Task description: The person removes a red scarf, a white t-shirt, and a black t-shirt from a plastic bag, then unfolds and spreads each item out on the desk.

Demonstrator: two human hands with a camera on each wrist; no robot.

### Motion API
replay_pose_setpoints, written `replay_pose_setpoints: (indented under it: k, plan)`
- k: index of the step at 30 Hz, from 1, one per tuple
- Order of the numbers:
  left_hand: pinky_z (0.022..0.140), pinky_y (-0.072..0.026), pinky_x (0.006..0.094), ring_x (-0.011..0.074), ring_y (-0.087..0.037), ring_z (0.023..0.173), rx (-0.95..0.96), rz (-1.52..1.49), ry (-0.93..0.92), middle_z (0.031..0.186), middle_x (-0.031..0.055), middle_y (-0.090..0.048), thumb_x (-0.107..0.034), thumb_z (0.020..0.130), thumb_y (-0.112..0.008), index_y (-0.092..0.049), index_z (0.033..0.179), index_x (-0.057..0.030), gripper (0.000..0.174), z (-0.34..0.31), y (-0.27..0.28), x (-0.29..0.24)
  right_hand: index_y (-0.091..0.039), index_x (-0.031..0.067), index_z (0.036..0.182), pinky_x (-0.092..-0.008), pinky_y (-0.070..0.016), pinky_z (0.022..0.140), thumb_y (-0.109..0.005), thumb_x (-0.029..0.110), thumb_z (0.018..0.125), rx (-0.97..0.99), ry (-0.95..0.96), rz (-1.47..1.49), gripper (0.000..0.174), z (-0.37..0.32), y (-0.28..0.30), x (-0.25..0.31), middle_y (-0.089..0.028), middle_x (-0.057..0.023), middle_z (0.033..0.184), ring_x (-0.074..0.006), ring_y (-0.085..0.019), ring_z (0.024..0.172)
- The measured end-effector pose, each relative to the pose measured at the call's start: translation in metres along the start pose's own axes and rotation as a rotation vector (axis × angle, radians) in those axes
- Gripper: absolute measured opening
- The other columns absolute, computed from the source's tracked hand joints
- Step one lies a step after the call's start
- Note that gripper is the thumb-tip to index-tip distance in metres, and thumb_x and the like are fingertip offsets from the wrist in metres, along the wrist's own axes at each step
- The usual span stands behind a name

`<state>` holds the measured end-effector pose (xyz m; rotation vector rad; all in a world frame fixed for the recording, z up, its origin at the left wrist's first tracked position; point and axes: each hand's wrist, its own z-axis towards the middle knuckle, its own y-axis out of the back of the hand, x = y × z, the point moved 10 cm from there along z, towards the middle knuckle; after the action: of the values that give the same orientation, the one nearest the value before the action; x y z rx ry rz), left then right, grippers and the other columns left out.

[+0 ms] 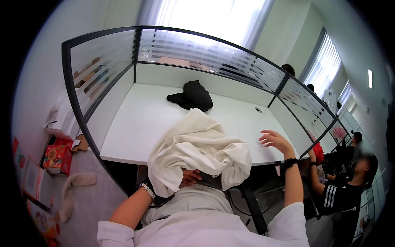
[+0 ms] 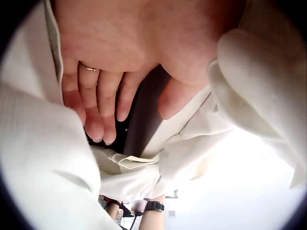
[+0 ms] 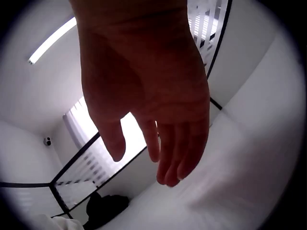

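A crumpled cream-white cloth (image 1: 193,142) lies bunched over the desk's front edge and the person's lap. My left hand (image 1: 190,176) is partly under its lower folds; in the left wrist view the left hand (image 2: 129,67) has relaxed, nearly straight fingers, with cloth on both sides and nothing pinched. My right hand (image 1: 276,140) hovers above the desk to the right of the cloth, empty. The right wrist view shows the right hand (image 3: 148,100) with its fingers loosely extended, touching nothing.
A black cloth item (image 1: 192,96) lies at the back of the white desk (image 1: 135,119). Framed partitions (image 1: 205,41) surround the desk. Boxes (image 1: 57,158) stand on the floor at left. Another person in a black striped shirt (image 1: 339,197) sits at right.
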<state>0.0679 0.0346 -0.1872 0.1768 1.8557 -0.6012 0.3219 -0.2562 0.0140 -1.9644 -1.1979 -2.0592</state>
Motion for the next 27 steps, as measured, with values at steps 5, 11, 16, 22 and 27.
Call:
replay_pose_setpoints:
  k: [5, 11, 16, 22, 27]
  plan:
    - [0.099, -0.0473, 0.0305, 0.0149, -0.058, 0.108, -0.018, -0.013, 0.007, 0.13, 0.0054, -0.063, -0.044, 0.108, -0.048, -0.053, 0.139, -0.0101, 0.046, 0.001, 0.004, 0.001, -0.061, 0.0078, 0.134, -0.0306, -0.0525, 0.086, -0.061, 0.033, 0.101, 0.149, 0.178, -0.035, 0.042, 0.029, -0.099, 0.008, -0.069, -0.0058, 0.112, -0.0159, -0.067, 0.1]
    - [0.099, -0.0473, 0.0303, 0.0146, -0.058, 0.107, -0.062, -0.021, 0.008, 0.129, 0.005, -0.063, -0.044, 0.107, -0.049, -0.053, 0.138, -0.0105, 0.046, -0.002, 0.008, 0.002, -0.067, 0.0147, 0.125, -0.04, -0.0517, 0.082, -0.07, 0.025, 0.086, -0.26, 0.553, -0.673, 0.04, 0.006, -0.138, 0.035, -0.062, -0.011, 0.094, -0.0301, -0.063, 0.095]
    - [0.098, -0.0473, 0.0302, 0.0141, -0.058, 0.106, -0.085, -0.048, -0.022, 0.128, 0.0044, -0.064, -0.044, 0.107, -0.05, -0.054, 0.137, -0.011, 0.045, -0.005, 0.008, 0.0, -0.071, 0.0054, 0.113, -0.039, -0.0517, 0.08, -0.072, 0.019, 0.082, -0.294, 0.636, -0.303, 0.034, -0.006, -0.127, 0.035, -0.064, -0.0133, 0.095, -0.0305, -0.064, 0.092]
    - [0.098, -0.0473, 0.0292, 0.0115, -0.058, 0.106, -0.11, -0.014, 0.003, 0.124, 0.0025, -0.065, -0.047, 0.104, -0.056, -0.056, 0.136, -0.0122, 0.048, -0.017, -0.005, -0.011, -0.069, -0.0015, 0.102, -0.0314, -0.0535, 0.074, -0.074, 0.014, 0.081, -0.38, 0.568, -0.189, 0.027, -0.02, -0.123, 0.042, -0.071, -0.0141, 0.09, -0.0217, -0.069, 0.08]
    - [0.092, -0.0511, 0.0262, 0.009, -0.06, 0.103, -0.169, 0.063, -0.032, 0.12, 0.001, -0.068, -0.039, 0.105, -0.06, -0.063, 0.127, -0.0104, 0.037, -0.022, -0.012, -0.028, -0.069, -0.0013, 0.1, -0.0302, -0.0521, 0.073, -0.072, 0.011, 0.081, -0.373, 0.488, -0.143, 0.023, -0.024, -0.121, 0.042, -0.07, -0.0113, 0.088, -0.0184, -0.066, 0.079]
